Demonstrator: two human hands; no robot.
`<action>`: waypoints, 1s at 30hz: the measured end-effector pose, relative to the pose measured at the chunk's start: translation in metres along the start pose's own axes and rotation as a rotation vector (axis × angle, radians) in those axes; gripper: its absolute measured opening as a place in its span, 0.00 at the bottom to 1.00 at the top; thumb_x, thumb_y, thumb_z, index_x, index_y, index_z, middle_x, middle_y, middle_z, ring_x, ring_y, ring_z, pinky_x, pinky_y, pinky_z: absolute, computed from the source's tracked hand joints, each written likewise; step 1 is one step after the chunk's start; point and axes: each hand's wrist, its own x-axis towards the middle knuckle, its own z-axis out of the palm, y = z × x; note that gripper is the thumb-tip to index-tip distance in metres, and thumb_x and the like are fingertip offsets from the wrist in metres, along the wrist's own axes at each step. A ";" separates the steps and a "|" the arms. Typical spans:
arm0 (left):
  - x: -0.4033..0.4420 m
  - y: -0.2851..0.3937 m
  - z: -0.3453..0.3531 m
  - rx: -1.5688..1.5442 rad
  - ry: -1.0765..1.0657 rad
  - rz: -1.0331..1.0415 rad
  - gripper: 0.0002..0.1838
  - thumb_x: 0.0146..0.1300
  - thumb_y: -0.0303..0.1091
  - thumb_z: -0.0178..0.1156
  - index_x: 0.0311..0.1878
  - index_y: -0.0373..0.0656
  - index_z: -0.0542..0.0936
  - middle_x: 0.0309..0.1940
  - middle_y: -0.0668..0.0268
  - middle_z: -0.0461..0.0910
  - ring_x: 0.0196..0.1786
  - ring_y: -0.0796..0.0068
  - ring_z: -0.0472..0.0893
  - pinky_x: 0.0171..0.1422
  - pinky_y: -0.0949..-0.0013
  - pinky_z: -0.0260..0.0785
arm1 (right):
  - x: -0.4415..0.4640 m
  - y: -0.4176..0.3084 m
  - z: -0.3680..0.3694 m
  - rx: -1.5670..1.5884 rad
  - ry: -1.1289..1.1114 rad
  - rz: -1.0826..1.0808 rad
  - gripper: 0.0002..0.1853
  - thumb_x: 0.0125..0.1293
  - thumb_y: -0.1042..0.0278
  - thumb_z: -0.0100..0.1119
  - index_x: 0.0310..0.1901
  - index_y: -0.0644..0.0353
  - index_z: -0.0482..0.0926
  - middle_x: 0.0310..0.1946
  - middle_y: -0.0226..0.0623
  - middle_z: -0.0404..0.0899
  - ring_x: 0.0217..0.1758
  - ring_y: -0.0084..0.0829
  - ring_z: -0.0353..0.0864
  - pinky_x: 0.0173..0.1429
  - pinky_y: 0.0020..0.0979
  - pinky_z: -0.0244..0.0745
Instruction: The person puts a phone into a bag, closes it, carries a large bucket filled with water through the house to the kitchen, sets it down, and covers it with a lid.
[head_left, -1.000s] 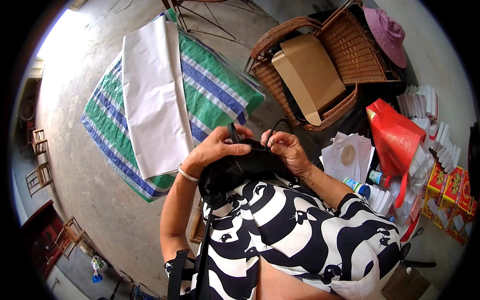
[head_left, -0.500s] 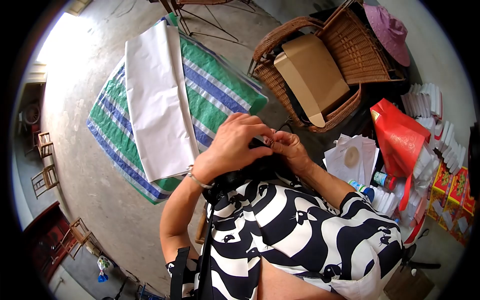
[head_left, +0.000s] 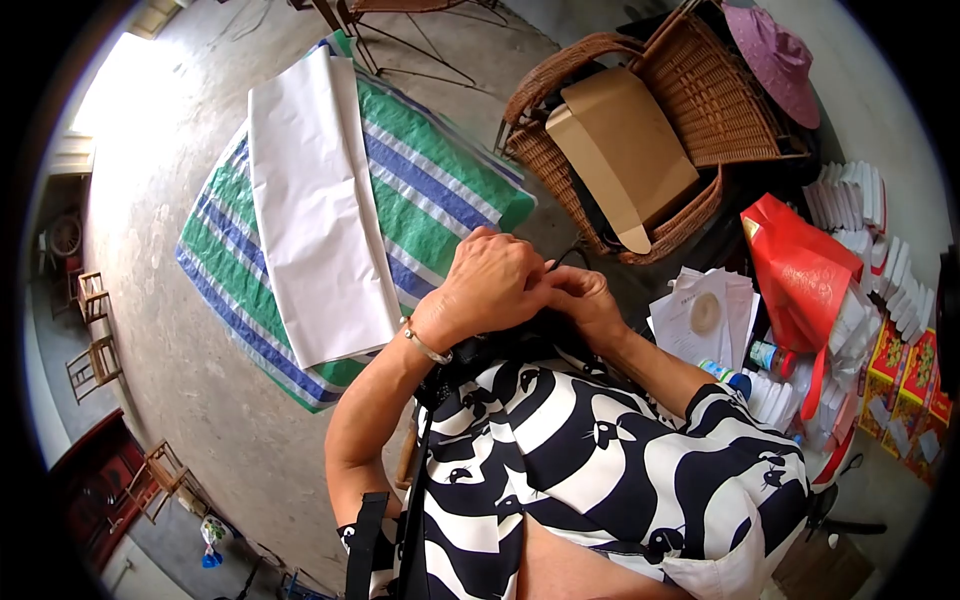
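My left hand (head_left: 490, 285), with a bracelet on its wrist, is closed with its back to the camera, its fingertips meeting those of my right hand (head_left: 583, 304). The right fingers are pinched together at a thin black cord (head_left: 572, 252) that loops up above them. Below both hands a black mesh item (head_left: 515, 338) rests against the black-and-white patterned clothing (head_left: 590, 430). What the left fingertips grip is hidden behind that hand.
Ahead on the left, a folded white sheet (head_left: 315, 200) lies on a green, blue and white striped cover (head_left: 425, 190). A wicker chair (head_left: 700, 95) holds an open cardboard box (head_left: 620, 150). Papers (head_left: 700, 315) and a red bag (head_left: 800, 265) are at the right.
My left hand has turned over and moved right against my right hand, its fingers now closed. The black mesh item, spread wider before, is now mostly covered by the hands.
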 end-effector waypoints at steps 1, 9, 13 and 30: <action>0.000 0.000 0.000 0.003 -0.005 -0.027 0.10 0.48 0.38 0.58 0.19 0.42 0.75 0.18 0.64 0.74 0.29 0.63 0.75 0.45 0.65 0.64 | -0.001 -0.001 0.001 -0.001 0.001 0.002 0.06 0.58 0.76 0.58 0.37 0.65 0.78 0.39 0.28 0.75 0.41 0.18 0.73 0.47 0.19 0.68; -0.001 0.003 -0.001 -0.088 0.075 -0.088 0.08 0.44 0.35 0.58 0.19 0.40 0.76 0.16 0.61 0.74 0.27 0.60 0.76 0.44 0.65 0.65 | -0.020 -0.040 0.005 -0.603 -0.029 -0.113 0.09 0.59 0.67 0.60 0.35 0.65 0.77 0.33 0.35 0.78 0.36 0.21 0.75 0.42 0.24 0.71; -0.003 0.004 -0.001 -0.074 0.072 -0.090 0.07 0.44 0.34 0.57 0.19 0.40 0.77 0.16 0.60 0.75 0.27 0.60 0.76 0.44 0.65 0.65 | -0.014 -0.046 -0.007 -0.819 -0.222 -0.077 0.12 0.55 0.67 0.62 0.36 0.68 0.76 0.27 0.42 0.76 0.28 0.27 0.75 0.32 0.28 0.69; -0.009 0.014 -0.013 -0.037 0.150 -0.138 0.09 0.41 0.33 0.58 0.15 0.38 0.75 0.15 0.63 0.72 0.26 0.65 0.73 0.47 0.66 0.60 | -0.009 -0.075 -0.017 -0.795 -0.453 0.114 0.11 0.52 0.71 0.61 0.23 0.63 0.68 0.15 0.26 0.64 0.20 0.16 0.60 0.23 0.22 0.57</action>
